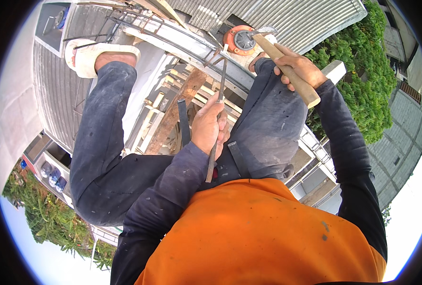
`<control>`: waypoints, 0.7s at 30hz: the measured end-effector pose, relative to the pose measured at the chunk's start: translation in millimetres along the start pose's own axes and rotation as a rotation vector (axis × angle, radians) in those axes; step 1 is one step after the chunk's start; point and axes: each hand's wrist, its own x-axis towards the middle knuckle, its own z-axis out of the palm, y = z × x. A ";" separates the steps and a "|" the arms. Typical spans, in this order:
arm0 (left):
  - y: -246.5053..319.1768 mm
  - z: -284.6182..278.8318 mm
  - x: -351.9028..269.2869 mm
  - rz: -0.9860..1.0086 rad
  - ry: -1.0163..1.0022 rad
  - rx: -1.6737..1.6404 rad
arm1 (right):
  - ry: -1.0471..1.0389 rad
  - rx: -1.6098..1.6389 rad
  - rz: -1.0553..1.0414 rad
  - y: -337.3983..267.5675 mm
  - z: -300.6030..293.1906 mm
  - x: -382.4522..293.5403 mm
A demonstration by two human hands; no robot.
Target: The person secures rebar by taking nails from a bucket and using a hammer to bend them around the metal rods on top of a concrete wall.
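Observation:
My left hand [211, 126] grips a thin metal rod [223, 80] with a hooked upper end, which meets the tied rebar [182, 44] over the beam. In my right hand [300, 69] is the wooden handle of a claw hammer [277, 53]. The hammer's metal head lies over the edge of an orange round container [240, 40] with a dark middle; whether they touch I cannot tell. A dark strap end [184, 119] sticks up beside my left wrist.
A pale beam [196, 48] crosses below my feet. Under it are a rough wooden plank [182, 103] and several battens, with gaps between. Corrugated metal roofing [296, 21] lies beyond, and a leafy tree [360, 78] stands at the right. My left foot, in a white slide sandal [86, 58], rests near protruding rebar.

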 end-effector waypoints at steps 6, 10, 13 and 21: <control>-0.1 3.4 -1.3 0.005 0.005 -0.021 | -0.174 -0.017 0.080 -4.0 16.0 -2.4; 0.0 3.8 -0.8 0.016 -0.007 -0.013 | -0.211 -0.046 0.121 2.7 22.0 1.6; -1.4 4.0 -1.4 0.014 0.012 -0.034 | -0.237 -0.038 0.111 1.2 19.6 1.9; -1.8 3.7 -0.7 0.027 -0.031 -0.034 | 0.491 0.257 -0.473 -24.1 -77.6 4.5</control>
